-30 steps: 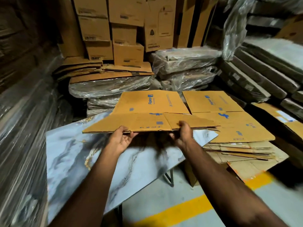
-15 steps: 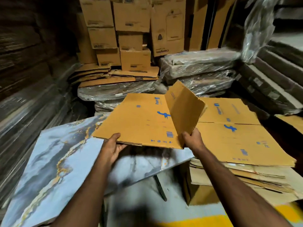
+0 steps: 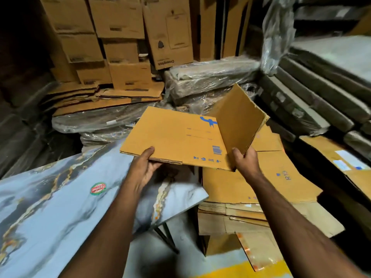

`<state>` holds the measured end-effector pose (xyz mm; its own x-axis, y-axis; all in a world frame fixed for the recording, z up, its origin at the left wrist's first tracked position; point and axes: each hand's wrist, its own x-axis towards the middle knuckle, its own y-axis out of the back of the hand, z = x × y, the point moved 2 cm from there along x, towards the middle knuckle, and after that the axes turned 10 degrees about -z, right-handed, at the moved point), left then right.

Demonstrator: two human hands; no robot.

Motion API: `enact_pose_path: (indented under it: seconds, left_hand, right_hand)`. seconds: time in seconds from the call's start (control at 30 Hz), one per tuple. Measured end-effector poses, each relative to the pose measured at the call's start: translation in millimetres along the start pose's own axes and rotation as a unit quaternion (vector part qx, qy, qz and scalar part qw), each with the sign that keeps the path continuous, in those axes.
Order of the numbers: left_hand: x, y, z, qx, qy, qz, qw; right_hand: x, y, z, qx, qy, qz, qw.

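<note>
A flattened brown cardboard box (image 3: 172,135) with blue print is held in the air above the far end of a marble-patterned table (image 3: 50,207). My left hand (image 3: 143,167) grips its near left edge, thumb on top and fingers underneath. My right hand (image 3: 244,160) grips the near right corner, where one panel (image 3: 239,121) stands folded up at a steep angle. The box does not touch the table.
A stack of flat cardboard sheets (image 3: 251,189) lies to the right of the table. Plastic-wrapped bundles (image 3: 210,77) and upright cartons (image 3: 120,27) fill the back. Wrapped slabs (image 3: 321,93) are stacked at right. A yellow floor stripe (image 3: 241,269) runs below.
The box has been lifted and carried a little right. Its right panel, flat a second ago, has been folded upward by my right hand. The view has moved closer.
</note>
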<state>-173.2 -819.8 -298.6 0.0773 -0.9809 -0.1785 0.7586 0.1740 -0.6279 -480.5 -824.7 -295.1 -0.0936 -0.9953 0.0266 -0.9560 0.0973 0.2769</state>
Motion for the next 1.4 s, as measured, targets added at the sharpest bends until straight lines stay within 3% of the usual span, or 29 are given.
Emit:
enact_pose_path:
  seconds: [0.23, 0.4, 0.57, 0.7, 0.8, 0.9, 1.03, 1.2, 1.4]
  left_hand:
    - [67, -66, -60, 0.014, 0.074, -0.038, 0.996]
    - [91, -74, -111, 0.026, 0.076, 0.092, 0.992]
    - [89, -67, -172, 0.050, 0.178, 0.117, 0.976]
    - [83, -68, -207, 0.006, 0.233, 0.151, 0.961]
    - [78, -77, -228, 0.001, 0.253, 0.138, 0.958]
    - [81, -89, -236, -0.001, 0.268, 0.112, 0.957]
    - [88, -100, -234, 0.052, 0.295, 0.089, 0.950]
    - [100, -111, -238, 0.105, 0.258, 0.087, 0.957]
    - [101, -106, -252, 0.087, 0.262, 0.089, 0.957]
  right_hand:
    - [46, 78, 20, 0.039, -0.026, 0.077, 0.996]
    - [75, 103, 62, 0.041, -0.121, 0.093, 0.988]
    - [82, 123, 115, -0.010, -0.186, 0.165, 0.969]
    - [71, 115, 167, 0.207, -0.251, 0.281, 0.903]
    - [60, 74, 184, 0.374, -0.318, 0.175, 0.854]
    - [70, 55, 185, 0.417, -0.358, 0.100, 0.829]
    - [87, 69, 174, 0.403, -0.343, 0.113, 0.841]
    - [99, 82, 164, 0.402, -0.305, 0.129, 0.853]
    - [86, 82, 188, 0.442, -0.349, 0.127, 0.817]
